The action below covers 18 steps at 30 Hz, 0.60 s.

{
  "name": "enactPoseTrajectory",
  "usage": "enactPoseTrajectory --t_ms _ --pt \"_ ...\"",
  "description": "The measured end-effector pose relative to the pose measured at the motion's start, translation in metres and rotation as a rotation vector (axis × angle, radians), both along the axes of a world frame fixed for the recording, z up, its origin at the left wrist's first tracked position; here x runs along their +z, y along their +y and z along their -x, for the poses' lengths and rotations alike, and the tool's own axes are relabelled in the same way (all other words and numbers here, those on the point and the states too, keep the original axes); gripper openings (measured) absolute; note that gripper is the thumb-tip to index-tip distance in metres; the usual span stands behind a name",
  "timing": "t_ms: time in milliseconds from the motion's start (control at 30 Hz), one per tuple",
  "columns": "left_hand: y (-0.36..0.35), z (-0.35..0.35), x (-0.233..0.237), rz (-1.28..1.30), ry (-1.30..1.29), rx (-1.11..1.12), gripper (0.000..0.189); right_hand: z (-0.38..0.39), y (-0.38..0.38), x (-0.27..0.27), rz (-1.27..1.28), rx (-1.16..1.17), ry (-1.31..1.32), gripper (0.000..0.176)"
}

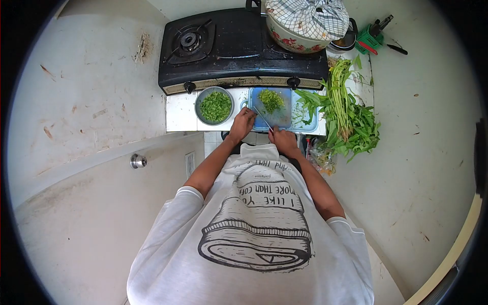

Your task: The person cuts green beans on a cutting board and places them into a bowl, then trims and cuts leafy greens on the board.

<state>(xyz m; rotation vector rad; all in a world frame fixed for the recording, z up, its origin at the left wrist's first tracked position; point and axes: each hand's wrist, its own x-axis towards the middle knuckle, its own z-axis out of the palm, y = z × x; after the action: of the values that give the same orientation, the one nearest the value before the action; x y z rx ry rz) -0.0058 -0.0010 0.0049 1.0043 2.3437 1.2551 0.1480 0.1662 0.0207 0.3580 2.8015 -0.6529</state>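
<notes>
My right hand (283,140) is closed round the handle of a knife (263,119), whose blade points up and left over the blue cutting board (282,114). At the board's left edge, my left hand (244,122) has its fingers bent together near the knife tip; whatever may be between them is too small to make out. Chopped greens (270,100) lie in a small pile on the board, just beyond the blade. To the left of the board, a grey bowl (197,113) holds more chopped greens (215,107).
Behind the board is a black two-burner stove (239,61) with a cloth-topped floral pot (300,40) on its right. Long leafy stems (341,101) hang over the counter's right edge. A green basket (368,40) with utensils stands back right, beside a black-handled knife (397,49).
</notes>
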Motion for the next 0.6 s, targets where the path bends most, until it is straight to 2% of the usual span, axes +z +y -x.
enactPoseTrajectory --t_ms 600 --pt "-0.001 0.0 -0.003 0.004 -0.041 0.01 0.015 0.006 -0.005 0.007 0.028 0.028 -0.048 0.045"
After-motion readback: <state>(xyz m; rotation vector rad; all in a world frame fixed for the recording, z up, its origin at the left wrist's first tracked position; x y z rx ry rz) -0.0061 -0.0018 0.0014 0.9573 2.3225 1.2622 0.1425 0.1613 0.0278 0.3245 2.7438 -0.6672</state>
